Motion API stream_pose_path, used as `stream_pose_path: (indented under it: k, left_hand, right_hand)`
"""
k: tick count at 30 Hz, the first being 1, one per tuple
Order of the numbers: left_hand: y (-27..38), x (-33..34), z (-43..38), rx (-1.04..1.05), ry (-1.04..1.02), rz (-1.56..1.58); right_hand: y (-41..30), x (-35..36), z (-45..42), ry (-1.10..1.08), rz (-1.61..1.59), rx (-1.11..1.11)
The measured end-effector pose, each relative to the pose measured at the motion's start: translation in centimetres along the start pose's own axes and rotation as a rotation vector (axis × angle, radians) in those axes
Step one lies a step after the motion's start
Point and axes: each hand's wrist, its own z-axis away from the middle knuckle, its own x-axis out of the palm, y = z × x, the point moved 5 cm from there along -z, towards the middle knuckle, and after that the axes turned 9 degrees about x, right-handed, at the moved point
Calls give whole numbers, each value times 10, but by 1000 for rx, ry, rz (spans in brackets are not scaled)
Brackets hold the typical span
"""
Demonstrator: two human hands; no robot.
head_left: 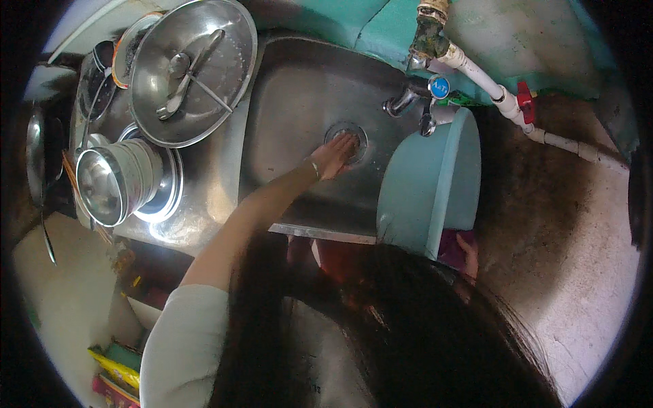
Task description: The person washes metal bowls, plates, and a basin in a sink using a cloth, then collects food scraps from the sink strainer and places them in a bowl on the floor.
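Note:
My left hand [336, 154] reaches into the stainless steel sink [291, 102], its fingers stretched over the round drain [363, 137]; whatever lies under the fingertips is hidden. A light blue plastic basin [413, 188] stands tilted at the sink's right side, below the faucet [403, 102]. By the basin's lower end, my right hand [469, 255] is partly visible beside a dark purple cloth-like thing [449, 247]. Hair covers the rest of that arm, and the hand's grip cannot be made out. No water is seen running from the faucet.
Left of the sink, a large metal bowl [153, 76] holds spoons or similar utensils. Stacked bowls [102, 186], chopsticks [71, 173] and an orange-rimmed bowl [120, 61] stand near it. A white pipe [477, 74] with a red valve handle [525, 102] runs along the right.

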Motion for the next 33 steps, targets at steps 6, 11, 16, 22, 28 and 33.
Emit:
stream_pose_path:
  k: [6, 11, 16, 22, 28, 33]
  left_hand:
    - [17, 6, -55, 67, 148, 36]
    - [39, 32, -69, 113, 80, 49]
    - [18, 17, -31, -101, -117, 248]
    - [11, -1, 8, -64, 193, 235]
    - [72, 29, -18, 300, 96, -116]
    - [57, 37, -39, 23, -167, 36]
  right_hand:
    - [-7, 19, 20, 62, 41, -38]
    - [-10, 34, 36, 129, 23, -51]
    - [-4, 17, 21, 58, -34, -41]
    - [-10, 37, 34, -61, 109, -26]
    - [-5, 7, 7, 21, 129, -24]
    - [-10, 23, 34, 150, 73, -91]
